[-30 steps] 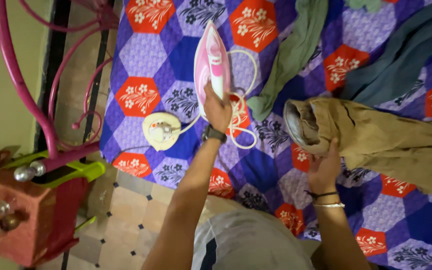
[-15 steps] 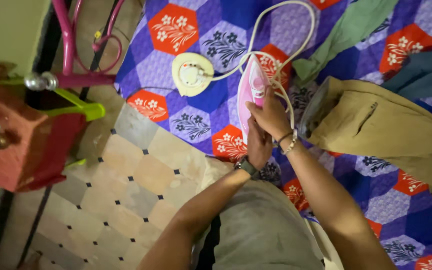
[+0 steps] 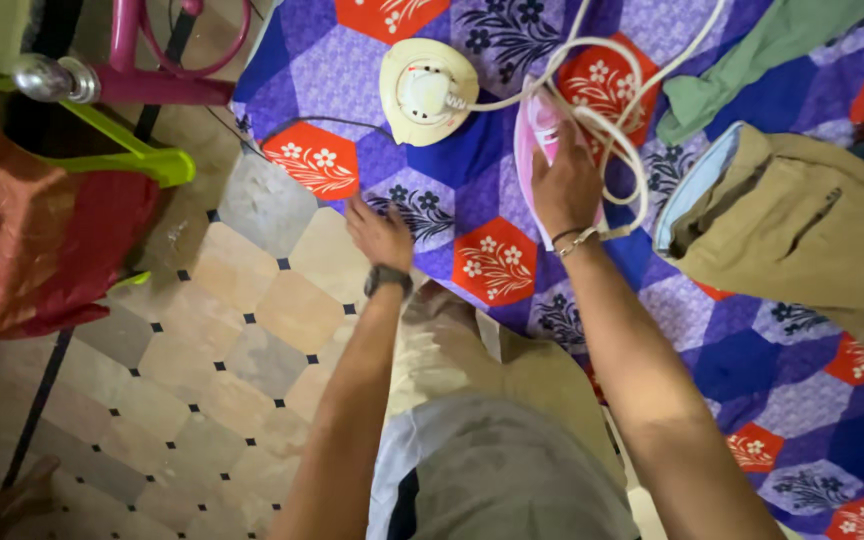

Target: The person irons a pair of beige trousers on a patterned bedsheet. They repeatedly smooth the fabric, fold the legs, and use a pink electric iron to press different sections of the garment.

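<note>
On the purple hexagon-patterned bedspread [image 3: 512, 190], the pink-and-white iron [image 3: 536, 135] sits gripped under the right hand [image 3: 566, 188], its white cord [image 3: 620, 150] looped around, mostly hidden by fingers, while the left hand [image 3: 380, 232] rests open, flat.

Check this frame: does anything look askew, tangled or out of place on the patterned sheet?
The white cord loops loosely over the pink iron and around the right hand holding it. The tan trousers lie crumpled. The left hand rests on the sheet. Nothing looks spilled or damaged.
</note>
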